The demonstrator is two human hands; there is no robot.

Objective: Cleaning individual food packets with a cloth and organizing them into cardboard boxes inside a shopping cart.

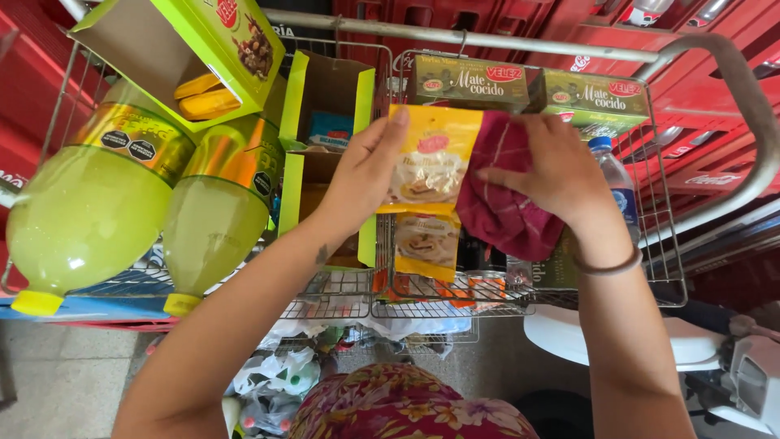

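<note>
Hands work a yellow packet point(431, 158) over a wire cart point(520, 294).
Left hand point(364, 175) pinches the packet's edge; right hand point(556, 172) presses a maroon cloth point(505, 207) against it. Two green boxes point(532, 91) lie beyond the fingertips.

1. My arms are bare, no sleeves down to my left hand point(363, 175) and right hand point(561, 172)
2. A thin brown bracelet point(608, 266) rings my right wrist
3. Small dark tattoo point(322, 254) just behind my left wrist
4. Red floral garment point(410, 404) below my forearms
</note>
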